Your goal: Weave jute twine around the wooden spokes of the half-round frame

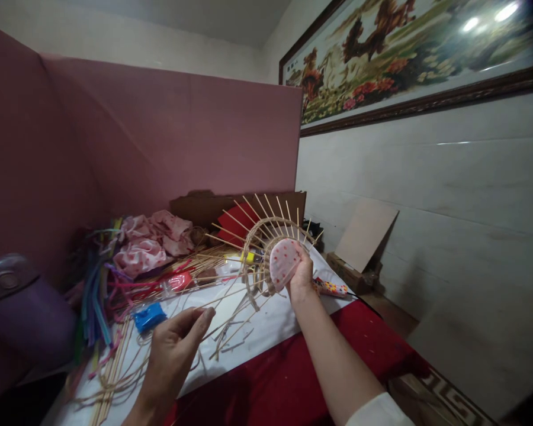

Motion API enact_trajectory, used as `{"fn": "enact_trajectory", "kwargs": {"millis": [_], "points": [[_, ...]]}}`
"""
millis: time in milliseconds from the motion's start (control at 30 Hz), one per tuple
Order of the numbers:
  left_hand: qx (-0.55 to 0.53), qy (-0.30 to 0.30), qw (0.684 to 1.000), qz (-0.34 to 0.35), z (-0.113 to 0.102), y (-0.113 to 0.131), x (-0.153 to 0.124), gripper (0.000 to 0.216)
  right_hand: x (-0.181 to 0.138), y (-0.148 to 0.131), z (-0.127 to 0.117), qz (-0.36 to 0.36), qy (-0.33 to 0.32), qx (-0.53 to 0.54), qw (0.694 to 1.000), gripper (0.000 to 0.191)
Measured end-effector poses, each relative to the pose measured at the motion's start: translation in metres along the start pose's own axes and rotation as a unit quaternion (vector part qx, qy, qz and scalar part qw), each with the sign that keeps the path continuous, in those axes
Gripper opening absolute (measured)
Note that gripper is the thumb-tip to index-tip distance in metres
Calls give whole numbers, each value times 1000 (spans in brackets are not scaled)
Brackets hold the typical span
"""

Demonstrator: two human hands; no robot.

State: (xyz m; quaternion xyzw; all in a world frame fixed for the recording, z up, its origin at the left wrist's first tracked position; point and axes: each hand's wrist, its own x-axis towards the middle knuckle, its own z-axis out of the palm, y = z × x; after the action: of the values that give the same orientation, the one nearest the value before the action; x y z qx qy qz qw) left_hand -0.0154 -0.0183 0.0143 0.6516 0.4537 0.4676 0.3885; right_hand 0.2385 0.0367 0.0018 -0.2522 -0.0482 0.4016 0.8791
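the left hand point(173, 352) is nearest, low in view over the table edge, palm turned inward. its fingers are drawn close and narrow at the end of a thin reed point(231, 293) that runs up to the basket; i cannot tell whether they actually grip it. under the forearms a red cloth point(266, 384) covers the near table edge, with a white cloth point(266, 325) laid over it further in. loose reeds point(115, 367) lie across the white cloth beside the left hand, and a small blue pack point(148, 316) sits just beyond its fingertips.

the right hand point(301, 278) is stretched out further, raised above the table, closed around a half-woven basket point(260, 254). it holds the basket tilted on its side, fingers wrapped on the pink dotted base point(283, 263), with bare spokes point(249, 210) fanning up and to the left.

behind, on the left of the table, are coloured strips point(93, 296) and bunched pink fabric point(144, 251). a purple object point(18, 313) is at the far left. a cardboard box point(195, 207) stands at the back against a pink partition point(182, 130). to the right a board point(366, 234) leans on the wall below a framed painting point(404, 53).
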Motion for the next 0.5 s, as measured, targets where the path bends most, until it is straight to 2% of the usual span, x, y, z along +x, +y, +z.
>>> {"fn": "enact_trajectory", "kwargs": {"millis": [67, 133, 233, 300, 367, 500], "points": [[78, 8, 995, 53, 0, 0, -2, 26, 2, 0, 0, -12, 5, 3, 1000, 18], [174, 23, 977, 122, 1, -2, -5, 23, 3, -1, -1, -26, 12, 7, 1000, 20], [336, 91, 907, 239, 3, -5, -8, 19, 3, -2, 0, -36, 20, 10, 999, 21], [404, 124, 856, 298, 5, -8, -10, 17, 3, -1, 0, -37, 23, 8, 999, 22], [429, 115, 826, 346, 8, -10, -11, 15, 1, 0, 1, -39, 23, 5, 999, 24], [419, 53, 794, 438, 15, -14, -14, 12, -6, 6, 4, -45, 19, -4, 999, 25]]}}
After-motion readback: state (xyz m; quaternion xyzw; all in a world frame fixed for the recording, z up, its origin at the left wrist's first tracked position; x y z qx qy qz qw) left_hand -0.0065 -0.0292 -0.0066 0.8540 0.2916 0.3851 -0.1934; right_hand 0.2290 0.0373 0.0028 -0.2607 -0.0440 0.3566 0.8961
